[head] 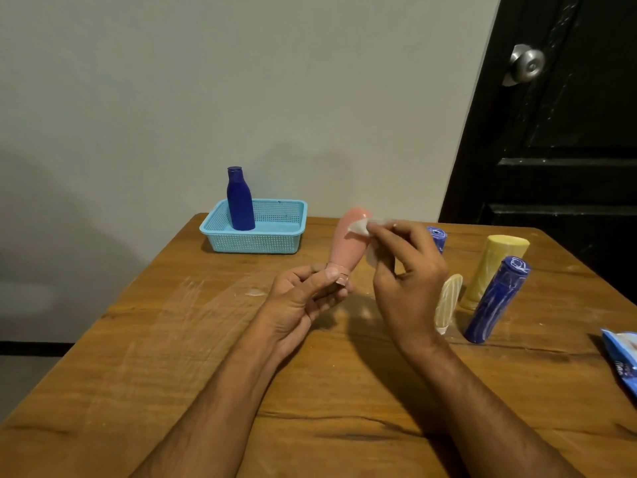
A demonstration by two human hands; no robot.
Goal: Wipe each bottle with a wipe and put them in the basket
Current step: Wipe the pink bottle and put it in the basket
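Our left hand (303, 298) pinched the pink bottle (348, 239) by its cap end, tilted above the table (206, 357). Our right hand (406, 274) pressed a wipe (362, 227) against its upper end. The basket (255, 236) beyond held a blue bottle (240, 201).

Bare wood along table (144, 357) left edge and near edge, open for passage. Basket (253, 241) at far left corner, dark blue bottle (240, 200) upright in its left part; right part free. Toward right edge, cluster blocks way: yellow bottle (493, 269), blue streaked bottle (496, 300), cream bottle (447, 303), small blue bottle (437, 236). Wipe packet (622, 357) at right edge.
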